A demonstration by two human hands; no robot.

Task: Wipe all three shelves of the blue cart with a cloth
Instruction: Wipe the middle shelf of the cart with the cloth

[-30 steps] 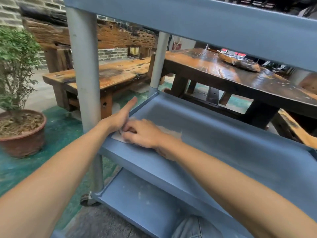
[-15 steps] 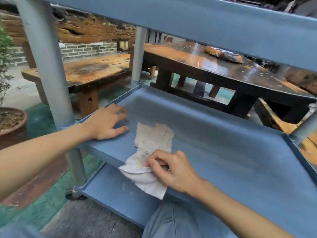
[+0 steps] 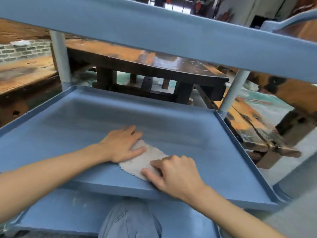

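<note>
A pale grey cloth (image 3: 144, 161) lies flat on the middle shelf (image 3: 85, 124) of the blue cart, close to its front edge. My left hand (image 3: 121, 145) presses on the cloth's far left end, fingers spread. My right hand (image 3: 173, 174) presses down on its near right end at the shelf's front lip. The top shelf (image 3: 154, 30) spans the view above. Below, the bottom shelf (image 3: 68, 212) shows dusty white marks.
Grey posts (image 3: 60, 57) (image 3: 234, 90) hold the shelves at the far corners. Behind the cart stand a dark wooden table (image 3: 154, 66) and wooden benches (image 3: 22, 73). A knee in jeans (image 3: 130, 220) sits in front of the bottom shelf.
The cloth went from hanging crumpled over the front edge to lying flat. Both hands moved right onto it, and the view shifted right along the cart.
</note>
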